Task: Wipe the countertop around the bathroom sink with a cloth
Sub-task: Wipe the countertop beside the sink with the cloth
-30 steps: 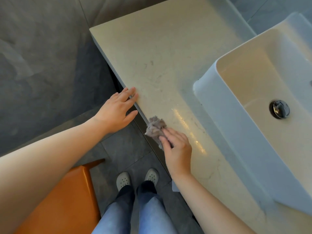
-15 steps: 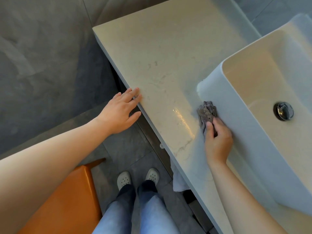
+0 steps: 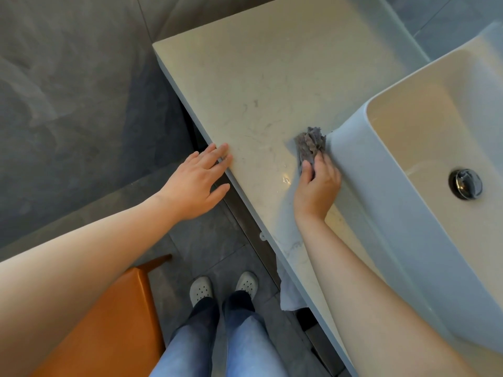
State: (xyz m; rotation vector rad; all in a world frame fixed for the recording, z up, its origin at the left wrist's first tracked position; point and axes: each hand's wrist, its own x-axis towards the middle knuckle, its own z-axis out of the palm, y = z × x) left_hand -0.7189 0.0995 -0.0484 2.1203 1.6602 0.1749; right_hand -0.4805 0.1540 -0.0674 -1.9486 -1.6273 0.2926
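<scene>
Countertop (image 3: pixel 258 77) carries sink (image 3: pixel 381 191) at right; left hand (image 3: pixel 196 183) braces front edge, fingers straight, holding nothing; right hand (image 3: pixel 317 186) curls round bunched cloth (image 3: pixel 310 142) at sink's base corner; suggest pressing flat, tracing base seam.

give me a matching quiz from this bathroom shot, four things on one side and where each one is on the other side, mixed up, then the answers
Things
1. cloth
2. left hand
3. drain plug
4. orange stool

Places
a. at the bottom of the sink basin
b. on the floor, left of the shoes
c. bunched against the sink's outer wall, gripped by the right hand
d. fingers flat on the countertop front edge

Pairs: 1-c, 2-d, 3-a, 4-b
</scene>
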